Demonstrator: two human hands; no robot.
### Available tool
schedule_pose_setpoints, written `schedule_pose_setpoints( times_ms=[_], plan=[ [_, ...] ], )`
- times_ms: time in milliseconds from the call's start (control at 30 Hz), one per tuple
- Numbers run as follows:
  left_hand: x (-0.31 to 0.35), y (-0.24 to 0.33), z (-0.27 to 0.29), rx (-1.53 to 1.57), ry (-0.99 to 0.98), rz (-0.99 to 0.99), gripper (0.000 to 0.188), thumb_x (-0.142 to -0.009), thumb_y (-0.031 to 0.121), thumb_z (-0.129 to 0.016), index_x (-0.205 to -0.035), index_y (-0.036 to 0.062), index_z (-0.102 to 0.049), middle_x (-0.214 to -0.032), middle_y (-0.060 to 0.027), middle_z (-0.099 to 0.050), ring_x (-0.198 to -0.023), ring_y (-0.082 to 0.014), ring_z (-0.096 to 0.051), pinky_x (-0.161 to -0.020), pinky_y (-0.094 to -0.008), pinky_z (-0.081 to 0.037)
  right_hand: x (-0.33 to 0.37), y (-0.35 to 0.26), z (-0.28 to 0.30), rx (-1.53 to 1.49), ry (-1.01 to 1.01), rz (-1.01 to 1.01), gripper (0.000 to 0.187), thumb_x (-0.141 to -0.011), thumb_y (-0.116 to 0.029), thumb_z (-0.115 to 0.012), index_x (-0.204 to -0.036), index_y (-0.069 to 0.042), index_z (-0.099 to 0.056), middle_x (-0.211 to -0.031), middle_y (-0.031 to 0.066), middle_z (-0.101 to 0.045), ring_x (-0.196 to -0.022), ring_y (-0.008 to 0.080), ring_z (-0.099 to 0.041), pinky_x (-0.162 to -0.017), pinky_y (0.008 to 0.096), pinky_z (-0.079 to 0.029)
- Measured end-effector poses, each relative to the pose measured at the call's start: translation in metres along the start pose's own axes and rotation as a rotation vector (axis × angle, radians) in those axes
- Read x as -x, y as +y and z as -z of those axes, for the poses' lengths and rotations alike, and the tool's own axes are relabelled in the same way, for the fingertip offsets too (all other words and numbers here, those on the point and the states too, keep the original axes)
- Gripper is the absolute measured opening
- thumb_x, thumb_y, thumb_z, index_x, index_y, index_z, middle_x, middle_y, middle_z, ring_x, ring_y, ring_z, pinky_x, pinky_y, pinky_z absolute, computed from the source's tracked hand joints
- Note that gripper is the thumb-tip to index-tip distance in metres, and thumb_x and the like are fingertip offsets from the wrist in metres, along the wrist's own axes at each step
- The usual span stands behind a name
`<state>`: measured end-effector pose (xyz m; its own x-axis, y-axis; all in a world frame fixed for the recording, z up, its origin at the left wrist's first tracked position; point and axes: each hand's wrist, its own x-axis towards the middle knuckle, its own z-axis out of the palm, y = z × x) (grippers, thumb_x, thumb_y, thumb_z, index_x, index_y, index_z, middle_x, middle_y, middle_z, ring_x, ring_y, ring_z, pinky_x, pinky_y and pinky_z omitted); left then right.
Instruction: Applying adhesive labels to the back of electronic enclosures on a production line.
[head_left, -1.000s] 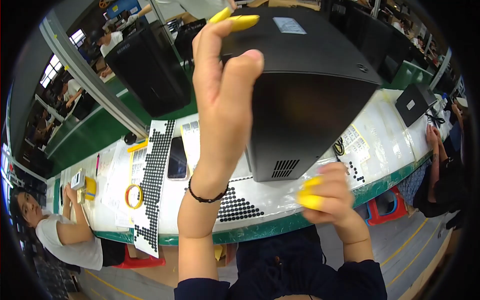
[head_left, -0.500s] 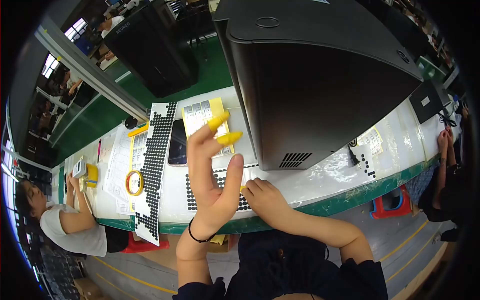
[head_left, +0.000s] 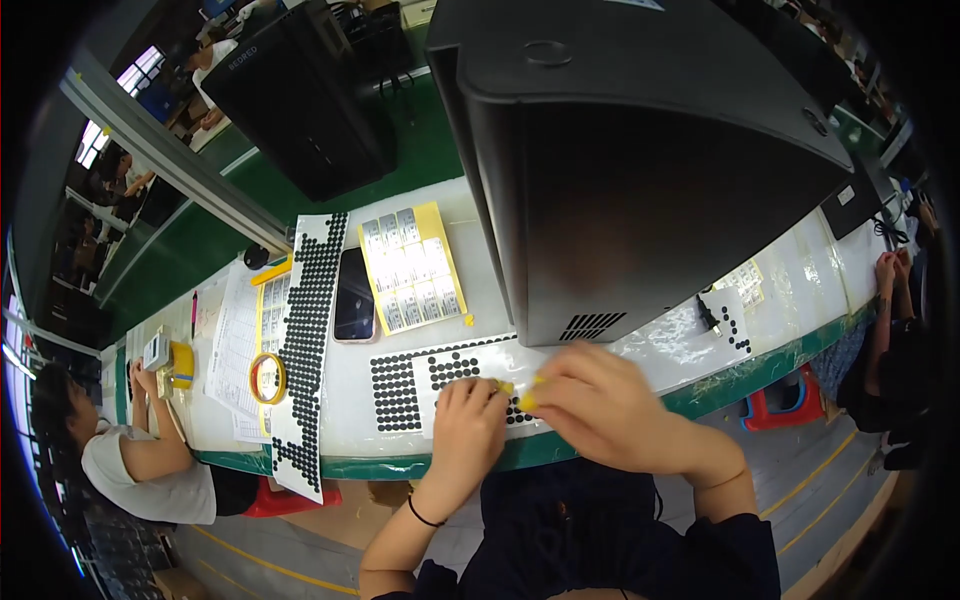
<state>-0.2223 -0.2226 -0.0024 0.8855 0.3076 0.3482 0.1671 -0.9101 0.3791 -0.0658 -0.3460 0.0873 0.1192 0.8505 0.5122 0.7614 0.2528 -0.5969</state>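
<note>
Left hand: the left hand (head_left: 468, 418) lies curled, knuckles up, on the sheet of black dots (head_left: 440, 385). Half a second ago it stood raised with fingers spread; now its yellow-capped fingertips (head_left: 503, 386) press down on the sheet's 3 o'clock end.
Right hand: the right hand (head_left: 598, 405) has come in from 4 o'clock to meet the left — its fingers are bunched, yellow tips touching the left's. Whether anything is pinched between them I cannot tell.
Dot sheet: flat on the white bench (head_left: 330, 420), just at 6 o'clock of the black computer case (head_left: 640, 170), which has not shifted.
Around: a yellow label sheet (head_left: 412, 268) and a dark phone (head_left: 354, 295) at 11 o'clock of the hands; a long dotted strip (head_left: 305, 340) and a tape roll (head_left: 267, 378) toward 9 o'clock — all unmoved.
</note>
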Motion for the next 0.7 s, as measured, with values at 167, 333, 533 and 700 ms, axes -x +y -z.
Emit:
schedule_pose_setpoints(
  times_ms=[167, 333, 533, 700],
  plan=[
    [0.007, 0.004, -0.011, -0.222, -0.03, -0.063, 0.021, -0.075, 0.004, -0.056, -0.094, -0.0023, -0.063, -0.088, -0.0113, -0.055, -0.088, -0.0277, -0.054, -0.088, -0.0392, -0.043, -0.006, -0.035, 0.07, -0.071, 0.693, 0.141, 0.018, -0.067, -0.003, -0.073, -0.078, -0.004, -0.059, -0.083, 0.0065, -0.059, -0.076, 0.019, -0.054, -0.064, 0.0257, -0.043],
    [0.01, 0.012, -0.015, -0.329, 0.013, -0.089, 0.019, -0.075, 0.004, -0.055, -0.092, -0.0016, -0.063, -0.084, -0.011, -0.055, -0.086, -0.0268, -0.053, -0.086, -0.0375, -0.043, -0.03, -0.042, 0.131, 0.239, 0.808, 0.206, 0.024, -0.085, -0.003, -0.06, -0.107, 0.001, -0.052, -0.101, 0.0111, -0.052, -0.089, 0.0162, -0.052, -0.082, 0.0266, -0.041],
    [0.007, -0.001, -0.011, -0.174, -0.06, 0.013, 0.008, -0.074, 0.003, -0.063, -0.082, 0.004, -0.062, -0.081, -0.0084, -0.055, -0.08, -0.0267, -0.053, -0.075, -0.0378, -0.04, -0.062, -0.042, 0.15, 0.104, 0.672, 0.07, 0.019, -0.082, -0.003, -0.065, -0.099, 0.0, -0.056, -0.095, 0.0038, -0.054, -0.09, 0.0122, -0.053, -0.087, 0.0234, -0.039],
    [0.0, -0.007, -0.01, -0.086, -0.066, 0.014, 0.01, -0.075, 0.004, -0.061, -0.085, 0.005, -0.06, -0.081, -0.0092, -0.054, -0.083, -0.0271, -0.052, -0.075, -0.0373, -0.04, -0.07, -0.041, 0.162, 0.252, 0.502, 0.066, 0.018, -0.083, -0.003, -0.064, -0.097, 0.0, -0.054, -0.088, 0.0041, -0.057, -0.086, 0.012, -0.054, -0.086, 0.024, -0.04]
  ],
)
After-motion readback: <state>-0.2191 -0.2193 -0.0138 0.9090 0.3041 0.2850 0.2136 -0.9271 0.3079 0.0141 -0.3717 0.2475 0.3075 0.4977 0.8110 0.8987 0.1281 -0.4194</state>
